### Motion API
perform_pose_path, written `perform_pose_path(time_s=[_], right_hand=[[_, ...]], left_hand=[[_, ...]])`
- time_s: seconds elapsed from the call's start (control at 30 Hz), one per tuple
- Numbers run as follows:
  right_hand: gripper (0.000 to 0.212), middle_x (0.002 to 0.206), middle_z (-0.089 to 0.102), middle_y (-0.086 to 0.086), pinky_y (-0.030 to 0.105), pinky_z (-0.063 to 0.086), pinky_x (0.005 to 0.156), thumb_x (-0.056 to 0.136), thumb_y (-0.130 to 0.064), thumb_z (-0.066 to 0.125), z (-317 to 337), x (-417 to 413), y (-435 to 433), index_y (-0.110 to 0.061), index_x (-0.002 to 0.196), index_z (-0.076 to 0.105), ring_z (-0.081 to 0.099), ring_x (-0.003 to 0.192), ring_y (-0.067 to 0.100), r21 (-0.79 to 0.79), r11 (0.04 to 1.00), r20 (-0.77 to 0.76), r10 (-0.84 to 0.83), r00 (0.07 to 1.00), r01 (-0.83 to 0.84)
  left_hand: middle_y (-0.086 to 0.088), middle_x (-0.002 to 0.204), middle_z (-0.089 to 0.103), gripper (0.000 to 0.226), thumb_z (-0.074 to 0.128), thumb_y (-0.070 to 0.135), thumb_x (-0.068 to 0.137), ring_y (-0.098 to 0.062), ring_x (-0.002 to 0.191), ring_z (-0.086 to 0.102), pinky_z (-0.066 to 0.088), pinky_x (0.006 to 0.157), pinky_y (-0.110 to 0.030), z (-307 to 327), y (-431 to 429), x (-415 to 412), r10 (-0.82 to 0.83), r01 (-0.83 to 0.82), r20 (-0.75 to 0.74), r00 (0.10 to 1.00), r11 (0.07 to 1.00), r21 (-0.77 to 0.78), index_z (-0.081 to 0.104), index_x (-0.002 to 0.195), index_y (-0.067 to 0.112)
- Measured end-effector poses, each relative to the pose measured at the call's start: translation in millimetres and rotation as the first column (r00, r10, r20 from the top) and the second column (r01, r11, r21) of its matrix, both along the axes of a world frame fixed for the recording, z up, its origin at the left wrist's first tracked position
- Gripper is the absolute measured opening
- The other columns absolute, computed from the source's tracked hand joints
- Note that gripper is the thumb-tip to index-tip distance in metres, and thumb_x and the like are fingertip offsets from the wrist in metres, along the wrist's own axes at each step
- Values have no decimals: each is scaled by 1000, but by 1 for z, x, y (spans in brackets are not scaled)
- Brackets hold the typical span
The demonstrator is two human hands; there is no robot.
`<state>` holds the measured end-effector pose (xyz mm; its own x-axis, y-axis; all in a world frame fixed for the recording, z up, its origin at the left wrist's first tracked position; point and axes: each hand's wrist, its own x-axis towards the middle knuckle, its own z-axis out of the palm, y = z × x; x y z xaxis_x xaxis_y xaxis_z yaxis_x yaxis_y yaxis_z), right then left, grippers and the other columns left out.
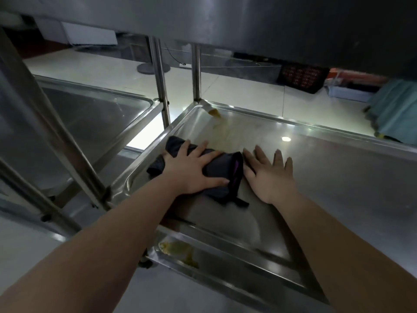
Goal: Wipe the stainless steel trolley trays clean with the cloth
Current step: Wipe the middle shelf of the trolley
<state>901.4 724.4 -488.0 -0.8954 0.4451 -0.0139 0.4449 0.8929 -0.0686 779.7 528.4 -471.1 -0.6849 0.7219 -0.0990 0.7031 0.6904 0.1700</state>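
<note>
**Middle Tray: Cloth and Hand Positions**

We locate the bunched dark grey cloth with a purple edge (pixel 222 168) on the stainless steel middle tray of the trolley (pixel 338 177). It lies in the tray's left portion, close to the left rim. Its long axis runs roughly left to right across the tray. The purple-edged end points right, and the other end trails towards the left rim.

We see the left hand (pixel 191 169) pressing flat on the cloth, fingers straight and spread, thumb laid along the cloth's near side. It grips nothing.

The right hand (pixel 269 175) rests palm-down on the bare tray floor just beside the purple-edged end, fingers straight and slightly fanned. Its index finger may be touching the cloth; the dim light leaves this uncertain.

A yellow-brown smear (pixel 215 114) marks the far left corner of the middle tray, well apart from the cloth. A yellowish residue patch (pixel 178 251) sits at the left end of the steel lower tray (pixel 237 274) beneath.

A second steel trolley tray (pixel 90 118) stands to the left.
</note>
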Motion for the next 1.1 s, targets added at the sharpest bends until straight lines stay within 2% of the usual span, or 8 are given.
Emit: perform_pose_path(time_s=[0.17, 0.33, 0.43, 0.53, 0.7, 0.83, 0.97, 1.1], right_hand=[[58, 164, -4, -11, 59, -4, 117, 96, -65, 6, -5, -1, 2, -50, 151, -1, -4, 149, 40, 28, 999, -20, -14, 1000, 15], [61, 165, -4, -8, 59, -5, 117, 93, -66, 5, -9, -4, 5, -49, 151, -1, -5, 148, 41, 42, 999, -16, -22, 1000, 22], [64, 165, -4, -8, 59, -7, 116, 90, -67, 4, -8, -1, 2, -49, 152, 0, -6, 149, 40, 18, 1000, -11, -19, 1000, 19], [67, 165, -4, -8, 60, -9, 115, 87, -70, 2, -3, 1, -2, -50, 151, 0, -7, 149, 40, -14, 1000, 9, -5, 1000, 5], [63, 165, -4, -8, 61, -8, 114, 91, -67, 7, -2, 1, -7, -50, 152, 0, -6, 148, 41, 10, 1000, 13, 0, 1000, 0], [64, 165, -6, -7, 60, -8, 115, 90, -67, 1, -5, 2, -9, -49, 151, -5, -7, 148, 41, 28, 999, 19, 17, 1000, -17], [62, 164, -8, -7, 60, -9, 115, 92, -64, 2, -8, 1, -8, -48, 151, -7, -9, 148, 41, 33, 999, 25, 15, 1000, -16], [65, 165, -7, -7, 60, -8, 115, 90, -65, -1, -10, 0, -8, -47, 152, -5, -8, 148, 41, 43, 999, 15, 14, 1000, -15]], left_hand=[[19, 162, 3, 89, 20, 99, 62, -27, 150, -3, -10, 101, -77, 3, 53, -57, 31, -30, -79, 996, 1000, 4, 9, 143, 63], [15, 163, 7, 88, 27, 95, 68, -30, 150, -2, -11, 103, -75, 8, 73, -78, 43, -42, -74, 996, 999, 26, 16, 147, 57], [16, 163, 4, 87, 25, 95, 69, -28, 150, -4, -12, 101, -76, 8, 56, -61, 6, -8, -72, 997, 1000, -21, 10, 147, 58], [18, 162, -6, 89, 24, 97, 63, -26, 149, -11, -12, 100, -77, 9, 13, -26, -31, 32, 16, 999, 997, -76, -3, 142, 64], [31, 149, -27, 90, 5, 105, 46, -22, 147, -21, -14, 99, -78, 2, -78, 39, -83, 87, 37, 996, 992, -91, -27, 125, 75], [27, 154, -23, 89, 17, 104, 52, -22, 147, -19, -13, 100, -76, 2, -76, 29, -69, 72, 49, 996, 996, -57, -20, 128, 76], [21, 161, -6, 91, 24, 100, 54, -25, 149, -10, -11, 102, -75, 3, -18, -25, -19, 19, 34, 999, 1000, -2, -4, 135, 71], [15, 163, 0, 84, 28, 95, 69, -28, 150, -4, -9, 103, -76, 8, 43, -69, -21, 19, -49, 999, 999, -31, 6, 144, 62]])
